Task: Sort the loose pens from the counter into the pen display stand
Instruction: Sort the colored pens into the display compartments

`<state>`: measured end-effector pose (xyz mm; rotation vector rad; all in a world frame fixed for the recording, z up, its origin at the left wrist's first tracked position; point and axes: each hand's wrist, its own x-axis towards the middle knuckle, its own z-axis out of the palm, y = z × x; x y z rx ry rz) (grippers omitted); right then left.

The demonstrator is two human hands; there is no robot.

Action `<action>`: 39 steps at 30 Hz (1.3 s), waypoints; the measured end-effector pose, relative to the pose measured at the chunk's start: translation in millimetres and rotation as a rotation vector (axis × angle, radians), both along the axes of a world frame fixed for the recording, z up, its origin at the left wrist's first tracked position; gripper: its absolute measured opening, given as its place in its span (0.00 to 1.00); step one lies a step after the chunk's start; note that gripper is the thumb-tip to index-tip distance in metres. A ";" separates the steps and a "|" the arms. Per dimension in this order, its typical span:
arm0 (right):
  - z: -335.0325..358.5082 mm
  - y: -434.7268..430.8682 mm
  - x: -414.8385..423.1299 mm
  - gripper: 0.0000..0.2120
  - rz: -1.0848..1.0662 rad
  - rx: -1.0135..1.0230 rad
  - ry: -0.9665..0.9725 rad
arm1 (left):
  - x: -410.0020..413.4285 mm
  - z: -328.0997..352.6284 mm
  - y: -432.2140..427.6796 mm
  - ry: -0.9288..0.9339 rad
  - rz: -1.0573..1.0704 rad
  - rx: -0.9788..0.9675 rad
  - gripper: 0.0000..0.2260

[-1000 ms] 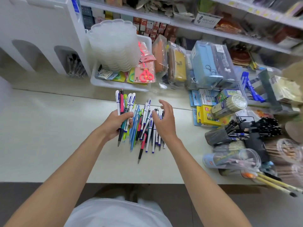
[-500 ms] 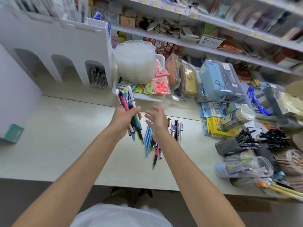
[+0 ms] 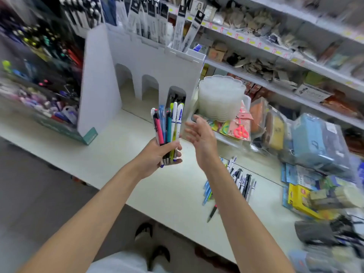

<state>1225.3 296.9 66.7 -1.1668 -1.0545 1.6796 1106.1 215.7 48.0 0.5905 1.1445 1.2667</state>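
At centre frame, my left hand (image 3: pixel 155 154) holds a bunch of pens (image 3: pixel 167 127) upright, above the surface (image 3: pixel 110 154). My fingers (image 3: pixel 176 154) are wrapped tight round the lower ends of the barrels; the tips stick out just below the fist. I count a white pen, a pink one, a light blue one, a teal one, a yellow one and a white one with blue print; any further ones behind them I cannot tell.

My right hand (image 3: pixel 201 134) is just beside the bunch, apart from it, palm turned toward the pens, fingers spread wide and holding nothing.

Behind the bunch stands the white stand (image 3: pixel 157 62) with three arched slots along its foot. The right slot (image 3: pixel 176 97), directly behind the pen tops, holds dark pens; the other two look bare. Packaged pens stand in the top of the stand.

To the right and nearer me, loose pens (image 3: pixel 240 180) lie on the surface in a rough row, partly hidden by my right forearm: blue ones, white ones and black ones, and one dark pen with a red band (image 3: pixel 212 212) lies apart near the front edge.

Right of the stand sits a stack of clear trays (image 3: pixel 220 97), with red scissors (image 3: pixel 241 131) in a packet just beside it. Further right are a blue pouch (image 3: pixel 315 142) and a yellow box (image 3: pixel 301 200). Shelves (image 3: pixel 275 46) of blurred stock run along the back.
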 end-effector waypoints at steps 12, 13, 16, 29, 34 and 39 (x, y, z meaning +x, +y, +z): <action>37.3 -15.0 -171.6 0.23 0.354 0.586 -0.365 | -181.5 20.2 -28.0 0.288 -0.032 0.089 0.12; 38.7 -15.0 -190.0 0.22 0.327 0.620 -0.393 | -201.4 21.5 -26.4 0.292 -0.026 0.101 0.12; 46.9 -20.2 -245.5 0.19 0.194 0.726 -0.467 | -259.1 28.4 -18.7 0.321 -0.042 0.154 0.12; 69.1 -32.0 -362.0 0.14 -0.165 0.677 -0.355 | -391.6 56.1 -5.4 0.243 -0.247 0.213 0.13; 70.0 -30.9 -384.7 0.18 -0.163 0.714 -0.389 | -411.0 64.9 -3.6 0.279 -0.212 0.248 0.17; 88.3 -20.0 -419.8 0.17 -0.045 0.727 -0.425 | -449.0 71.9 1.4 0.294 -0.151 0.276 0.20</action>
